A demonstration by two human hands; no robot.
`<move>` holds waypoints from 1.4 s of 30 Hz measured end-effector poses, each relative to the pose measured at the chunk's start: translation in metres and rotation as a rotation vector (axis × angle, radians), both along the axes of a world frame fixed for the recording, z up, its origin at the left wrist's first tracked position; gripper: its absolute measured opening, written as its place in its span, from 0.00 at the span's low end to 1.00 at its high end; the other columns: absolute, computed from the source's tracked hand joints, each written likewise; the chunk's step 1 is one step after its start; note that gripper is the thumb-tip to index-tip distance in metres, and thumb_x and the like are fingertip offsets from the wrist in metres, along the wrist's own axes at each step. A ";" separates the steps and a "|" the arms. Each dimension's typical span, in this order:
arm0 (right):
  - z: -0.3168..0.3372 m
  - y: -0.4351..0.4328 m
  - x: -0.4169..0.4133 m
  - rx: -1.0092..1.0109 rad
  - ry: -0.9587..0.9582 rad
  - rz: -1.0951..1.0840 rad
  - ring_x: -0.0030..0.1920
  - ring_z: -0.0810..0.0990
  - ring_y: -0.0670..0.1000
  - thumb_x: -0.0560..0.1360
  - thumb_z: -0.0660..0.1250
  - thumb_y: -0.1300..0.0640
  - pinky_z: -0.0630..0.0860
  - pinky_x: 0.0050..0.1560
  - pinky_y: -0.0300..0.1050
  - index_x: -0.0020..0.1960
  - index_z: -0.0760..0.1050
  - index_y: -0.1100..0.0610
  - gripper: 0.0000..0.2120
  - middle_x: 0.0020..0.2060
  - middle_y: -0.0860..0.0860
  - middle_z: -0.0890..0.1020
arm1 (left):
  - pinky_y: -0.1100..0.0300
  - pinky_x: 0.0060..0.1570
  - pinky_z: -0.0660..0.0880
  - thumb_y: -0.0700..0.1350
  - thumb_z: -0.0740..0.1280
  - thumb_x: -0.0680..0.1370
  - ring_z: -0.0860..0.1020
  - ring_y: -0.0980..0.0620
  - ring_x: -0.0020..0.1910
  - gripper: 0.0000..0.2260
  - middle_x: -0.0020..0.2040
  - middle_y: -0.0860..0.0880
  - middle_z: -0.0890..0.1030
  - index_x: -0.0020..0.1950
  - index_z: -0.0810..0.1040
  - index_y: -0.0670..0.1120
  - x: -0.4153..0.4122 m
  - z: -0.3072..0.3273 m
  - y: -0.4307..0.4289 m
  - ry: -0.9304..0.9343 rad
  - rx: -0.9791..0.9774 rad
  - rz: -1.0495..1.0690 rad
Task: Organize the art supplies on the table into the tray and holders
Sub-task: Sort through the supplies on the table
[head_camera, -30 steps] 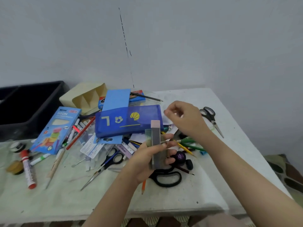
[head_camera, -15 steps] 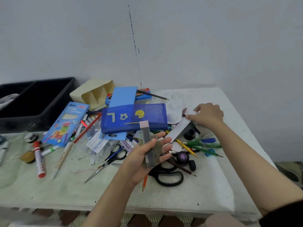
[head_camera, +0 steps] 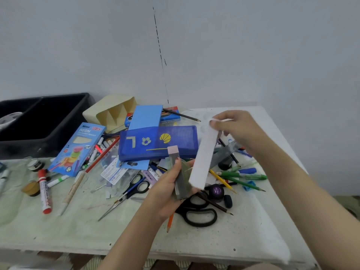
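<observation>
My right hand (head_camera: 239, 131) has just lifted the white card (head_camera: 204, 160) off the 2 o'clock clutter, pinching its top, and brings it to the grey strips (head_camera: 178, 178) my left hand (head_camera: 165, 193) grips, the black tray (head_camera: 58, 145) waiting at 10 o'clock.

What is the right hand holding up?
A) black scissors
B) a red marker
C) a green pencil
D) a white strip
D: the right hand pinches the top end of a white strip above the table, while the left hand grips a grey box.
</observation>
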State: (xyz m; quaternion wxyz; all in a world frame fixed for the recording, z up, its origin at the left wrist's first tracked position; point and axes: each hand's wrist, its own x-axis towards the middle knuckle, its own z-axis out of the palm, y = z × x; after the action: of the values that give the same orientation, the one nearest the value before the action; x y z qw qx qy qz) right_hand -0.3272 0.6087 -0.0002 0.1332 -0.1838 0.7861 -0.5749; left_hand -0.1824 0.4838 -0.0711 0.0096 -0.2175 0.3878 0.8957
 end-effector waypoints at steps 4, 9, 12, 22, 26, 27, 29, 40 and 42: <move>-0.016 -0.028 0.015 0.100 0.055 0.144 0.32 0.74 0.45 0.71 0.72 0.57 0.71 0.34 0.38 0.40 0.78 0.53 0.04 0.33 0.50 0.79 | 0.54 0.45 0.80 0.59 0.53 0.76 0.83 0.46 0.47 0.27 0.53 0.39 0.82 0.58 0.76 0.38 -0.004 0.006 0.008 -0.004 0.071 -0.051; -0.032 -0.041 0.019 0.156 0.226 0.223 0.32 0.75 0.38 0.70 0.73 0.52 0.67 0.36 0.31 0.41 0.80 0.51 0.04 0.32 0.44 0.79 | 0.56 0.41 0.81 0.55 0.60 0.72 0.83 0.48 0.43 0.23 0.49 0.41 0.83 0.56 0.77 0.39 -0.001 0.007 0.009 0.026 0.088 -0.104; -0.035 -0.035 0.013 0.258 0.387 0.201 0.36 0.74 0.36 0.75 0.67 0.51 0.64 0.37 0.28 0.43 0.80 0.51 0.06 0.40 0.42 0.81 | 0.57 0.38 0.81 0.43 0.64 0.71 0.83 0.49 0.39 0.13 0.46 0.41 0.83 0.52 0.81 0.40 0.002 0.006 0.007 0.036 0.056 -0.098; -0.061 0.007 -0.008 0.884 0.592 0.071 0.57 0.71 0.56 0.76 0.62 0.46 0.68 0.53 0.48 0.57 0.76 0.48 0.12 0.53 0.53 0.77 | 0.59 0.33 0.80 0.50 0.62 0.72 0.83 0.50 0.39 0.18 0.47 0.44 0.84 0.55 0.78 0.40 0.011 0.004 -0.010 0.044 0.030 0.029; -0.064 0.018 -0.014 1.018 0.552 0.190 0.67 0.63 0.58 0.77 0.60 0.46 0.61 0.65 0.53 0.64 0.72 0.43 0.16 0.67 0.53 0.68 | 0.59 0.33 0.80 0.50 0.62 0.72 0.83 0.50 0.39 0.18 0.47 0.44 0.84 0.55 0.78 0.40 0.012 0.003 -0.013 0.035 0.033 0.037; -0.062 0.020 -0.016 1.002 0.529 0.210 0.68 0.62 0.58 0.77 0.61 0.46 0.60 0.65 0.53 0.63 0.73 0.43 0.15 0.68 0.53 0.67 | 0.59 0.33 0.80 0.50 0.62 0.72 0.83 0.50 0.39 0.18 0.47 0.44 0.84 0.55 0.78 0.40 0.012 0.002 -0.013 0.033 0.033 0.038; -0.058 0.023 -0.019 0.924 0.492 0.239 0.68 0.61 0.56 0.76 0.64 0.47 0.60 0.65 0.51 0.58 0.75 0.44 0.11 0.68 0.52 0.67 | 0.59 0.34 0.81 0.51 0.62 0.72 0.83 0.50 0.39 0.18 0.47 0.44 0.84 0.55 0.78 0.40 0.012 0.001 -0.012 0.035 0.041 0.042; -0.007 0.034 0.005 0.155 0.223 0.209 0.29 0.69 0.45 0.69 0.74 0.55 0.69 0.37 0.38 0.38 0.82 0.48 0.03 0.31 0.45 0.81 | 0.57 0.39 0.81 0.59 0.58 0.70 0.83 0.48 0.45 0.27 0.51 0.42 0.83 0.57 0.76 0.40 0.005 -0.004 -0.007 0.071 0.076 0.109; -0.008 0.023 0.023 0.017 0.127 0.167 0.30 0.76 0.45 0.70 0.74 0.59 0.73 0.35 0.37 0.39 0.83 0.53 0.02 0.30 0.49 0.82 | 0.57 0.40 0.81 0.60 0.57 0.69 0.83 0.48 0.48 0.29 0.52 0.42 0.83 0.59 0.75 0.40 0.003 -0.006 -0.004 0.082 0.080 0.139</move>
State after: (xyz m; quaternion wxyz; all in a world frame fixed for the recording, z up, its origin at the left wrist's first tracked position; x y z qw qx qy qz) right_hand -0.3044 0.6317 -0.0079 0.1319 -0.2838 0.7797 -0.5424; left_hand -0.1798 0.4802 -0.0766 -0.0597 -0.2064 0.3359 0.9171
